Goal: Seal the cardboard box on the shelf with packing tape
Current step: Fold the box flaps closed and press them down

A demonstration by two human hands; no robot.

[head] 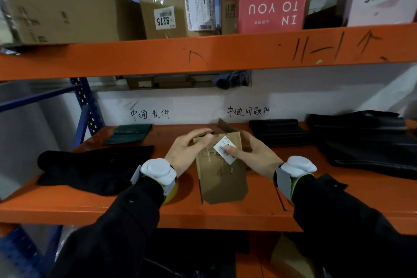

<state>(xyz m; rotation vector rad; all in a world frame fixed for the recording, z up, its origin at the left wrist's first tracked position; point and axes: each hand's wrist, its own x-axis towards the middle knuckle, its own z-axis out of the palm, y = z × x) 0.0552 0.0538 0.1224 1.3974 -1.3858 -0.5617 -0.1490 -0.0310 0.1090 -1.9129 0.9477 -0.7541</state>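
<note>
Left hand fingers curved, loosely spread, pressing a top flap of the small cardboard box down. Right hand thumb pins the white barcode label to the box. Box stands mid-shelf on the orange shelf, steadied for closing. No tape identifiable.

A yellow object, low and left of centre, is mostly hidden behind the left wrist; its kind is unclear. The large carton at upper left is cut by the frame edge; print on the small white label at centre is too small to read.
</note>
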